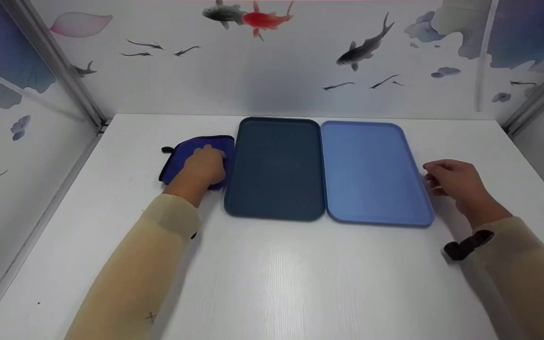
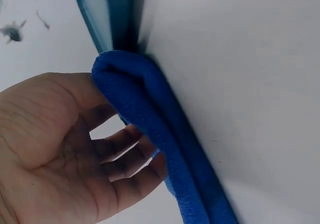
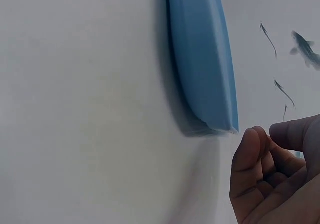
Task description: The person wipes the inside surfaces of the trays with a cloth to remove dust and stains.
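A blue folded cloth (image 1: pixel 177 163) with dark edging and a small black loop lies left of the dark tray. My left hand (image 1: pixel 204 165) grips it from above. In the left wrist view, the thumb and fingers of that hand (image 2: pixel 65 149) are at the edge of the thick, soft cloth (image 2: pixel 150 108). My right hand (image 1: pixel 456 182) hovers beside the right edge of the light blue tray (image 1: pixel 371 170), fingers loosely curled around nothing. From the right wrist, the fingertips (image 3: pixel 253 141) appear close to the tray's corner (image 3: pixel 220 119); whether they touch it I cannot tell.
The dark blue tray (image 1: pixel 276 170) stands side by side with the light blue one on the white table (image 1: pixel 272 274). Behind rises a white panel (image 1: pixel 281 71) printed with fish. Side panels (image 1: pixel 26 156) close in the table at left and right.
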Available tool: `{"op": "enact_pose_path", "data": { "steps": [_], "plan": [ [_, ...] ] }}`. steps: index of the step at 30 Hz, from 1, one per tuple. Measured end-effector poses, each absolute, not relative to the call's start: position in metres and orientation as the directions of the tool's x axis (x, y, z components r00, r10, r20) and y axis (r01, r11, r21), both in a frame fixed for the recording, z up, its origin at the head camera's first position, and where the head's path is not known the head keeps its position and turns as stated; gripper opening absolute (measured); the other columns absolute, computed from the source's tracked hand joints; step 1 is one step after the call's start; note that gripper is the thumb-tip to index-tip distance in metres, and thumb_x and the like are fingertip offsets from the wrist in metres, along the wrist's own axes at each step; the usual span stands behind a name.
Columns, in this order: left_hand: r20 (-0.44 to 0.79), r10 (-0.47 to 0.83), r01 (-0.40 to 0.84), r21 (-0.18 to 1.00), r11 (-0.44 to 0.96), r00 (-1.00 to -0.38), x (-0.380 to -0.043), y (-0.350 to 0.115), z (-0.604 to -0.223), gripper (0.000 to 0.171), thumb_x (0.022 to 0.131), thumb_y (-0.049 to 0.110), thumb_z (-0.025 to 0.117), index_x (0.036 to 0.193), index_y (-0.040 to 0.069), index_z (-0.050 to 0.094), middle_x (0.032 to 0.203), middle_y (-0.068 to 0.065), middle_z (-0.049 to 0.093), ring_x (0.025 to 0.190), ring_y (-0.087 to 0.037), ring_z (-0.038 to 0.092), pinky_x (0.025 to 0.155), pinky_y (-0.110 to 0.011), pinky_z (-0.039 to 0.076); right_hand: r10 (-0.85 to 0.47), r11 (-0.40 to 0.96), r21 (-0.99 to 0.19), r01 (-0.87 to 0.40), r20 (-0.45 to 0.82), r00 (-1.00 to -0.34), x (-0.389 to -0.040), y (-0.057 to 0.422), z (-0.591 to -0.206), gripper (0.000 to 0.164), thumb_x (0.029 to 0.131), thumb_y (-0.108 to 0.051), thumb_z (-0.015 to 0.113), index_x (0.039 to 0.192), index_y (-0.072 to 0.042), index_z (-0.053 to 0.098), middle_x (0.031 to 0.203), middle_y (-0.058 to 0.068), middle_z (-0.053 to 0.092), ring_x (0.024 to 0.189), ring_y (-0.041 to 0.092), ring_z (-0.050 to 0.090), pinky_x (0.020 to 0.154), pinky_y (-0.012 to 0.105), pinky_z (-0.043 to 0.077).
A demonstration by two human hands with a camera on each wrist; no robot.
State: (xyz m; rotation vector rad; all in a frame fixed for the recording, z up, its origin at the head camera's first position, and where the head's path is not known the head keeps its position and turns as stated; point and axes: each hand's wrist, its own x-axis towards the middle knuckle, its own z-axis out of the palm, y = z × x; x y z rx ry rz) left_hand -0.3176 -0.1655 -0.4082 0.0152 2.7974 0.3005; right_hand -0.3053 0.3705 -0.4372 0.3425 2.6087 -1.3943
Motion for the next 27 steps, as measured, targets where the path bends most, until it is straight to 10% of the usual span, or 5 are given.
{"op": "enact_pose_path", "data": {
  "steps": [21, 27],
  "plan": [
    [-0.311, 0.046, -0.01, 0.177, 0.984, -0.949, -0.318, -0.174, -0.408, 0.052, 0.101, 0.016, 0.052, 0.153, 0.006, 0.05, 0.158, -0.025, 0.043, 0.147, -0.045, 0.04, 0.118, -0.062, 0.036, 0.029, 0.747, -0.658, 0.093, -0.107, -0.994, -0.313, 0.389, -0.426, 0.056, 0.109, -0.043, 0.047, 0.137, 0.004, 0.057, 0.108, 0.015, 0.066, 0.089, 0.018, 0.064, 0.07, 0.024, 0.057],
    [-0.305, 0.054, 0.005, 0.16, 0.987, -0.951, -0.322, -0.18, -0.388, 0.052, 0.102, 0.016, 0.048, 0.153, 0.004, 0.049, 0.153, -0.022, 0.052, 0.136, -0.037, 0.053, 0.116, -0.058, 0.042, -0.077, 0.915, -0.398, -0.063, -0.019, -0.997, -0.319, 0.388, -0.405, 0.058, 0.11, -0.044, 0.041, 0.138, 0.004, 0.057, 0.124, 0.033, 0.061, 0.106, 0.047, 0.062, 0.081, 0.057, 0.052]
  ]
}}
